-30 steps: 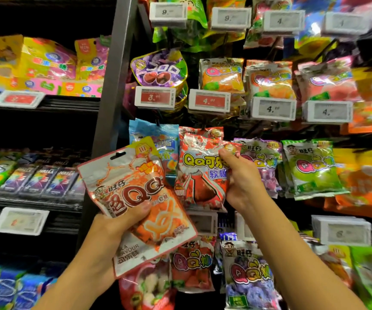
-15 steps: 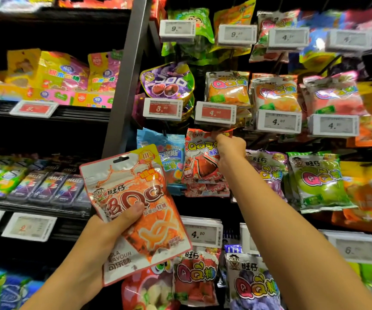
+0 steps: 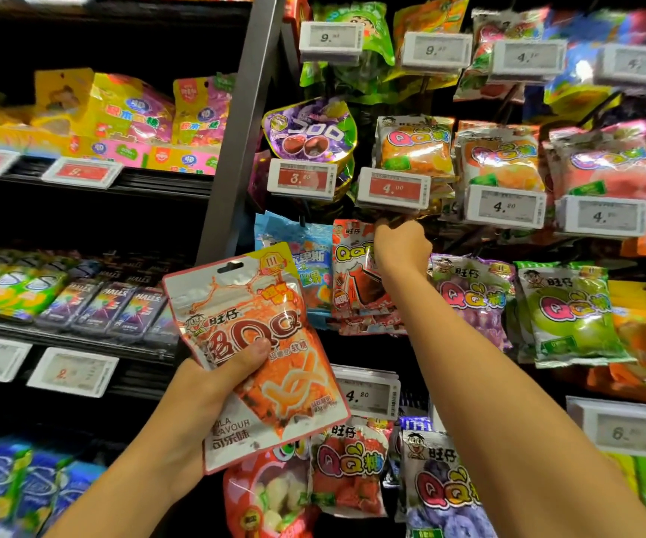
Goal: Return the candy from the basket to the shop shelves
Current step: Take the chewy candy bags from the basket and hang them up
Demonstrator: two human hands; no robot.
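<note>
the right hand (image 3: 401,242) was raised to the top edge of the red bag (image 3: 356,277) on the peg rack, just under the 4.00 tag (image 3: 393,188), fingers curled at the bag's header; whether they pinched it i could not tell. that bag hung upright, long axis vertical, between the blue bag (image 3: 305,262) and the purple one (image 3: 468,293). the left hand (image 3: 212,382) was lower and nearer the camera, thumb clamped across the orange bag (image 3: 251,343), tilted, hang-hole uppermost. the right arm was stretched nearly straight; probably the red bag was being hooked on.
</note>
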